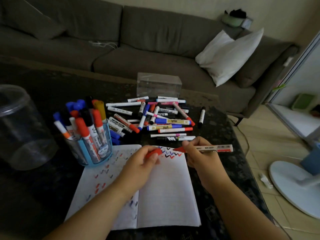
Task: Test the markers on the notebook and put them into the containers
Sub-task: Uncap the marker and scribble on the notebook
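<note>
1. Right now, in the head view, the right hand (199, 153) pinches an uncapped red marker (210, 148) by the front of its barrel, tip pointing toward the left hand (147, 157), which grips the marker's red cap (153, 152) in curled fingers.
2. Both hands hover over the top edge of the open notebook (164, 191), which lies on the dark surface (225, 135) under and between the forearms; red, blue and black zigzag test strokes sit just between the two hands.
3. Beyond the hands lies a loose pile of markers (152, 116); forward and to the left of the left hand stands a blue cup (97, 148) already packed with markers, a large clear jar (20, 129) further left, and a clear box (159, 84) past the pile.
4. Handling, as a judgement: the marker looks light, rigid and smooth plastic, so a mid-barrel pinch should serve; the cap is small and probably needs a firm push to seat.
5. Printing runs along the barrel, but it is too blurred to read; no brand can be made out.
</note>
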